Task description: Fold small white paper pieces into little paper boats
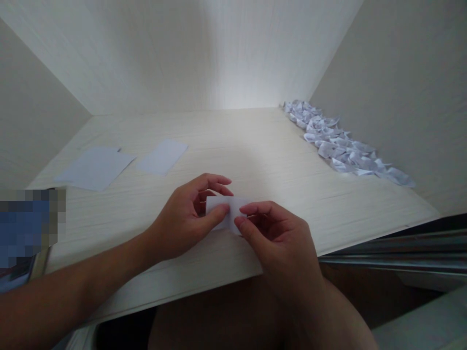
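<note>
Two loose sheets lie far left of the folded paper: large sheet outermost, small sheet beside it, both flat on the desk, well apart from the hands

Left hand sits on the left end of the folded paper, thumb pressed over the front, fingers curled over the back edge. Closed in a pinch on it

Folded paper is between both hands, low over the near part of the desk, mostly covered; whether it rests on the surface I cannot tell

Right hand pinches the paper's right end, thumb and forefinger tips on the lower corner, other fingers tucked

Far right of the paper, a row of folded paper pieces runs along the wall

Risk, as I judge it: uneven pull between the pinches could skew the crease or tear the corner. Paper sits near the desk's front edge; a slipped grip could drop it over
</note>
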Action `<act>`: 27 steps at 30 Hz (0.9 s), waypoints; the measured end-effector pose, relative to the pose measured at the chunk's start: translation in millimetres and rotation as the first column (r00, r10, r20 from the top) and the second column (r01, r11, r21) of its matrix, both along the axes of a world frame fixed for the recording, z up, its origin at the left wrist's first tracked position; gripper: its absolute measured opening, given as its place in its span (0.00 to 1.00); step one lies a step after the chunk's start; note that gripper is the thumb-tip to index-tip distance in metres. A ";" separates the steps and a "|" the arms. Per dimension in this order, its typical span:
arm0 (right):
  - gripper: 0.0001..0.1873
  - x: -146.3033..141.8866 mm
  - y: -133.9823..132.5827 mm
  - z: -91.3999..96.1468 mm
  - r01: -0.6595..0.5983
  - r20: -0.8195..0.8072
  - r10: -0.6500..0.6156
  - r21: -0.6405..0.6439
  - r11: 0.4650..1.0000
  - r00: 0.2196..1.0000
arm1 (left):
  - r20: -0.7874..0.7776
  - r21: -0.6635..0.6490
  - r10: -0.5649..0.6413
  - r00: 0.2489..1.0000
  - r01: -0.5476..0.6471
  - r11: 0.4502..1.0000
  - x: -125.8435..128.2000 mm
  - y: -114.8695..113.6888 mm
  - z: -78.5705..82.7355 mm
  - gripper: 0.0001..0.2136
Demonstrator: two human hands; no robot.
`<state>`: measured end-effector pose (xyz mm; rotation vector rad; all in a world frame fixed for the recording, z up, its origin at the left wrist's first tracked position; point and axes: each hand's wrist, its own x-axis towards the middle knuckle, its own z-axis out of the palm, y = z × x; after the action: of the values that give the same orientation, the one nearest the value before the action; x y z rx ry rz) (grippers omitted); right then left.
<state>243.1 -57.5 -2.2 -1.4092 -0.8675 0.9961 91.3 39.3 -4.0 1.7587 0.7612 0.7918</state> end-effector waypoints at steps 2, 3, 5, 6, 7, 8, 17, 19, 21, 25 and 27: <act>0.07 0.6 0.4 2.3 0.012 -0.018 -0.012 -0.009 1.000 1.000 | 0.013 -0.028 -0.002 1.000 0.002 1.000 -0.3 0.2 1.6 0.16; 0.07 0.8 0.6 3.3 0.018 -0.023 -0.018 -0.013 1.000 1.000 | 0.020 -0.049 -0.009 1.000 0.010 0.999 -0.5 0.3 2.3 0.16; 0.07 1.1 0.9 4.9 0.032 -0.021 -0.033 -0.011 0.999 0.999 | 0.040 -0.081 -0.019 0.999 0.022 0.996 -0.7 0.8 3.1 0.15; 0.07 1.2 1.0 5.6 0.035 -0.016 -0.036 -0.007 0.999 0.999 | 0.047 -0.086 -0.017 0.999 0.021 0.996 -0.6 1.0 3.4 0.15; 0.06 1.4 1.0 6.3 0.037 -0.008 -0.037 -0.001 0.999 0.999 | 0.047 -0.081 -0.010 0.999 0.014 0.997 -0.2 1.2 3.5 0.13; 0.05 1.5 1.0 6.9 0.036 -0.001 -0.036 0.008 0.999 0.999 | 0.041 -0.065 0.001 0.999 0.002 0.998 0.3 1.3 3.6 0.12; 0.02 3.2 0.5 12.4 -0.012 -0.054 0.016 0.068 0.998 0.998 | 0.017 0.114 0.081 0.997 -0.083 0.990 1.0 -1.4 7.0 0.05; 0.02 4.1 0.3 12.6 -0.020 -0.074 0.025 0.073 0.997 0.997 | 0.023 0.160 0.089 0.996 -0.091 0.983 -0.6 -2.9 7.0 0.05; 0.01 4.9 -0.1 12.5 -0.031 -0.093 0.037 0.074 0.997 0.995 | 0.033 0.204 0.090 0.995 -0.095 0.974 -2.1 -4.8 6.6 0.06; 0.02 5.6 -2.1 11.9 -0.054 -0.162 0.067 0.087 0.995 0.984 | 0.062 0.289 0.060 0.996 -0.075 0.954 -3.2 -9.1 7.2 0.08; 0.03 5.3 -3.1 11.3 -0.071 -0.211 0.088 0.088 0.994 0.974 | 0.079 0.306 0.016 0.997 -0.040 0.951 -2.6 -11.1 8.9 0.08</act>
<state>248.4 -60.6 9.1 -1.1822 -0.7992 1.1388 88.7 28.2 4.9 1.9841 0.6384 1.0354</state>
